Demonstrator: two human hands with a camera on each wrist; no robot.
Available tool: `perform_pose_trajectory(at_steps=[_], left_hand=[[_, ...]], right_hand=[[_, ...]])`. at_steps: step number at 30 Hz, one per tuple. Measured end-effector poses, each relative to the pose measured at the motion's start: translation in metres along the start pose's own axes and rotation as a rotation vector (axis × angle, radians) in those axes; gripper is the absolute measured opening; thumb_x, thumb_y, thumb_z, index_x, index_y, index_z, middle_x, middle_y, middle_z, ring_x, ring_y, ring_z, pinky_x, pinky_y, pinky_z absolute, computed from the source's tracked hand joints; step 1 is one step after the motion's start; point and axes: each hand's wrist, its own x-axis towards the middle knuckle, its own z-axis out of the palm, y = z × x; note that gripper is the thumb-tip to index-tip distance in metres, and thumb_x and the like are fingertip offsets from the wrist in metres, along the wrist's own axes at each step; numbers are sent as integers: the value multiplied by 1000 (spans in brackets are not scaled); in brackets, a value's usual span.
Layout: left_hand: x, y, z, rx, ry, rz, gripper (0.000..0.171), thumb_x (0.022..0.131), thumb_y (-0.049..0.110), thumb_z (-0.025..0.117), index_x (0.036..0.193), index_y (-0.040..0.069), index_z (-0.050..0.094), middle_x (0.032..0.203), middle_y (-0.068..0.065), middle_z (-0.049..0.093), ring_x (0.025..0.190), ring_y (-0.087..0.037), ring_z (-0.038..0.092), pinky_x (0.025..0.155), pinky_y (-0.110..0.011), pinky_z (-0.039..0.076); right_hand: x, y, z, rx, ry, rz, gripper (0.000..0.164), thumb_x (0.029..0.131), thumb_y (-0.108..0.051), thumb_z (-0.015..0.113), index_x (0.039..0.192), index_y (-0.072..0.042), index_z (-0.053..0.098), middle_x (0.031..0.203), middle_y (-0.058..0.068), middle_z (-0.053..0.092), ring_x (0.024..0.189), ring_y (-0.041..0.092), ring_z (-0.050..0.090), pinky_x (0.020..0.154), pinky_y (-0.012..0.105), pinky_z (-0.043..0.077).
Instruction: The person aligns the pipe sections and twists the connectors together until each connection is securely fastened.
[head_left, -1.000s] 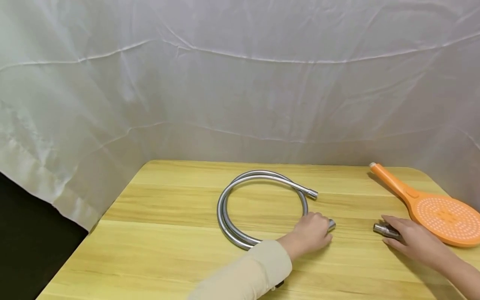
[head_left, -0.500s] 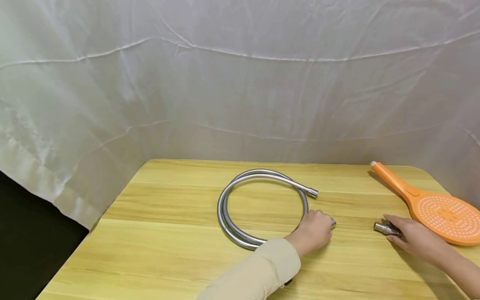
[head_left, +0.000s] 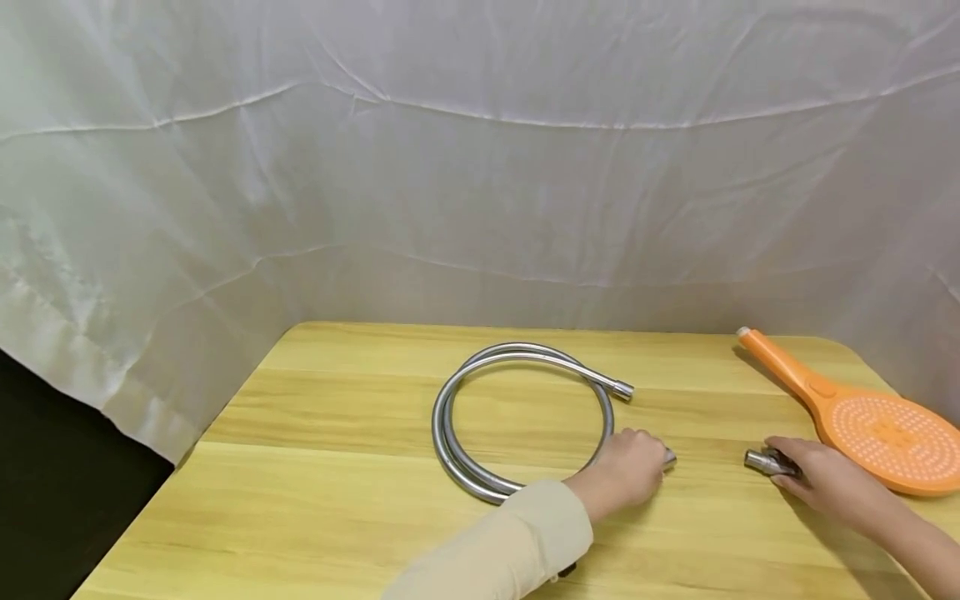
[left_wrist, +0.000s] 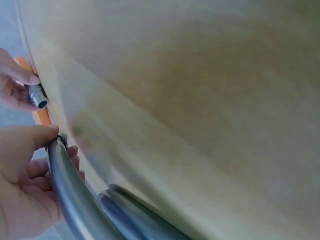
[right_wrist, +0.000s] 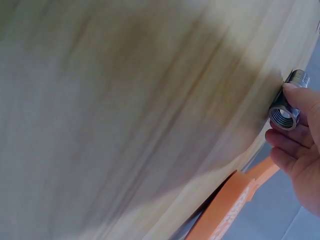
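Sleeve [head_left: 536, 533] is slanting fwd-R over worktop [head_left: 300, 517], L grip [head_left: 628, 467] pinching coiled hose [head_left: 438, 425] nr end, pointing R; R grip [head_left: 828, 477], slanting fwd-L, is pinching connector [head_left: 763, 461], axis approx. crosswise, pointing L, nr showerhead [head_left: 892, 433].

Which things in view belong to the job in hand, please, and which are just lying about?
In hand: metal hose (left hand); threaded fitting (right hand).
Lying by: orange shower head, held by neither hand, though perhaps needed too.

Wooden table [head_left: 300, 517] with hose [head_left: 438, 425], orange showerhead [head_left: 892, 437]
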Motion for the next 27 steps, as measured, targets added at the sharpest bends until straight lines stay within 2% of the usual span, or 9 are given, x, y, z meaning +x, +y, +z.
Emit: perform_pose_trajectory(at_steps=[7,17,24,27], left_hand=[[-5,-5,-3,-47,22,33,17,91,29,58,77,20,57,70,9,54,57,-2,45,46,-13,38],[-16,-10,-4,-74,0,48,17,90,29,60,76,19,57,70,10,54,55,0,44,45,-10,36],[-20,-17,-4,-53,-4,23,16,91,35,58,90,20,59,71,11,54,54,1,45,44,-10,37],[-22,-19,-3,-45,-5,12,18,92,38,56,90,19,57,69,11,52,53,1,45,44,-11,37]], right_hand=[[1,-1,0,13,-19,1,41,56,-3,83,92,3,62,77,1,64,63,5,54,51,24,43],[1,-8,1,9,3,-28,46,53,-2,84,93,3,62,77,3,62,64,11,55,51,25,44],[5,-12,-1,6,33,-45,47,52,-3,84,94,2,61,77,1,62,63,8,54,50,24,43],[8,-14,-1,9,42,-54,47,53,-4,84,94,0,61,77,1,61,63,8,53,50,23,42]])
